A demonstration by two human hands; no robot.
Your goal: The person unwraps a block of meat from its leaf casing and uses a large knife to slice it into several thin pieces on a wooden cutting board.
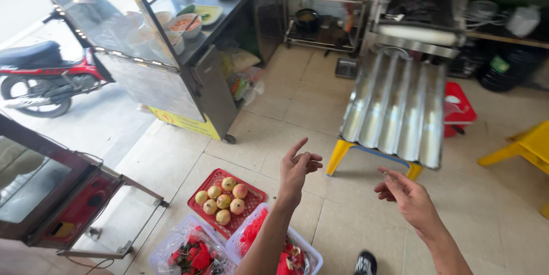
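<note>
My left hand (297,167) is raised over the tiled floor, palm turned inward, index finger pointing up and the others loosely curled, holding nothing. My right hand (407,197) hangs palm up to its right, fingers half bent and apart, also bare. Below my left forearm sits a red basket of round yellow-pink fruit (224,200). In front of both hands a corrugated metal baking tray (396,108) rests on a yellow stool (339,156).
Two white baskets (269,246) with red fruit in plastic stand at the bottom. A glass food cart (171,46) stands left, a red motorbike (40,78) beyond it, a glass-doored cabinet (51,195) near left. Yellow chair (526,146) right, metal shelves (320,6) behind.
</note>
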